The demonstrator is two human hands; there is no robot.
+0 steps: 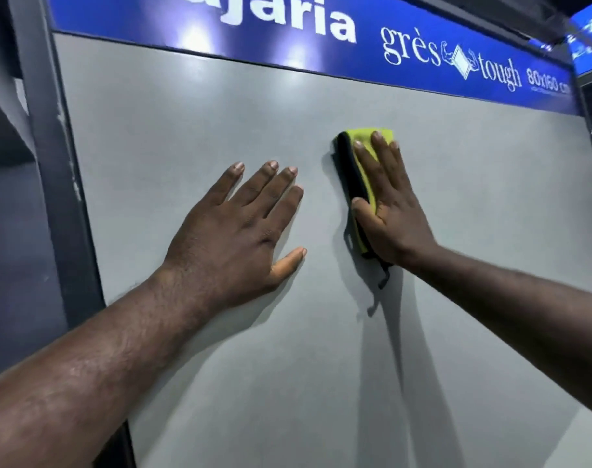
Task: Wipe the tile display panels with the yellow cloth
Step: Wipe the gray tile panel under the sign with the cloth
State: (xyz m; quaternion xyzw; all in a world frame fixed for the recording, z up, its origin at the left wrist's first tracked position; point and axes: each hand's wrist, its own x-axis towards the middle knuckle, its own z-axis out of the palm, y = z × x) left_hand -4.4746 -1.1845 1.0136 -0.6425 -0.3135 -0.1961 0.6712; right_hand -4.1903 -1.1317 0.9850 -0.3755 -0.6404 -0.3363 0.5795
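Observation:
A large grey tile display panel (186, 113) fills most of the head view, upright in front of me. My right hand (391, 211) presses a folded yellow cloth (364, 179) with a black edge flat against the panel, right of centre, with straight fingers on top and the thumb across the cloth's left side. My left hand (240, 231) lies flat on the bare panel a little to the left of the cloth, fingers spread and straight, holding nothing.
A blue sign strip (288, 35) with white lettering runs along the panel's top edge. A dark grey metal frame post (54, 146) borders the panel on the left, with a dark recess beyond it. Another blue sign (590, 38) shows at the far right.

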